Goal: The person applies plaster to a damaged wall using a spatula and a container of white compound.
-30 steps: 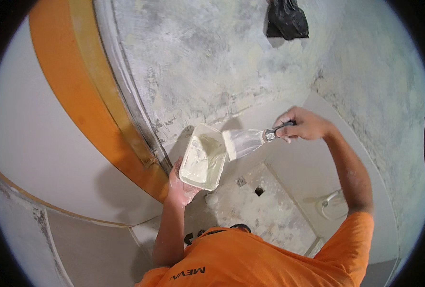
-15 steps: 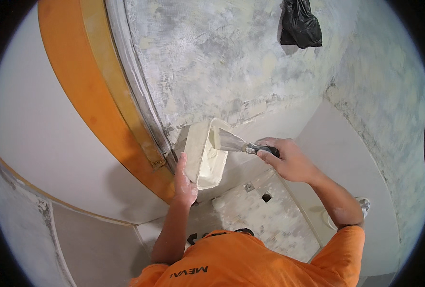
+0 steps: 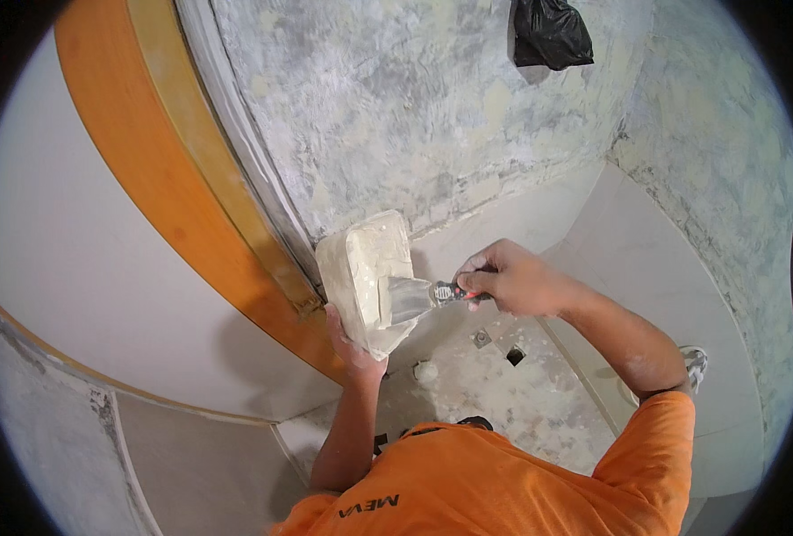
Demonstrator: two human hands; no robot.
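Note:
My left hand point(image 3: 358, 355) grips the lower end of a cream-coloured rectangular tub point(image 3: 347, 277), its thumb along the outer side. The tub is tilted, and pale plaster-like paste point(image 3: 387, 255) coats its inside. In my right hand point(image 3: 512, 277) is a putty knife point(image 3: 411, 298) with a dark handle touched with red. Its broad metal blade reaches into the tub's open side, against the paste. White smears mark the fingers of my right hand. Part of my left fingers is hidden behind the tub.
A patchy skim-coated wall point(image 3: 369, 107) stands ahead, with a black plastic bag point(image 3: 553, 36) fixed on it. To the left is a white door point(image 3: 101, 241) with an orange wooden edge point(image 3: 146, 170). Below lies a smeared floor point(image 3: 477, 393) with a square dark drain hole point(image 3: 515, 355).
The tub has turned so that more of its inside faces up. My right hand has shifted slightly left, and the blade has moved down from the tub's upper part to its lower part.

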